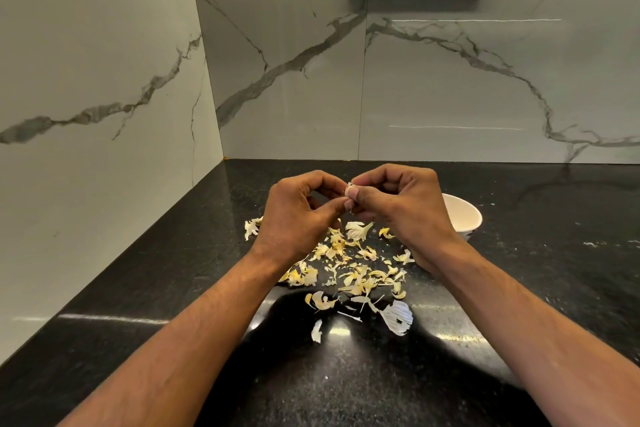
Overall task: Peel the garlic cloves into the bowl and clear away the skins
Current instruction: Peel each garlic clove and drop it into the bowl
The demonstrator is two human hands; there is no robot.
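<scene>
Both hands are raised above the bench (138, 288) and closed narrowly on one garlic clove (350, 191). The left hand (298, 215) pinches it from one side; the right hand (398, 204) pinches it from the other, fingertips meeting on it, a hold suited to stripping skin. The clove is largely hidden, so how much skin is left on it cannot be told. Loose skins (349, 274) lie scattered on the bench directly below the clove, uncleared. The bowl (464, 215) stands just right of the clove, partly behind the right hand, probably placed there for a short drop. Its contents are not visible.
</scene>
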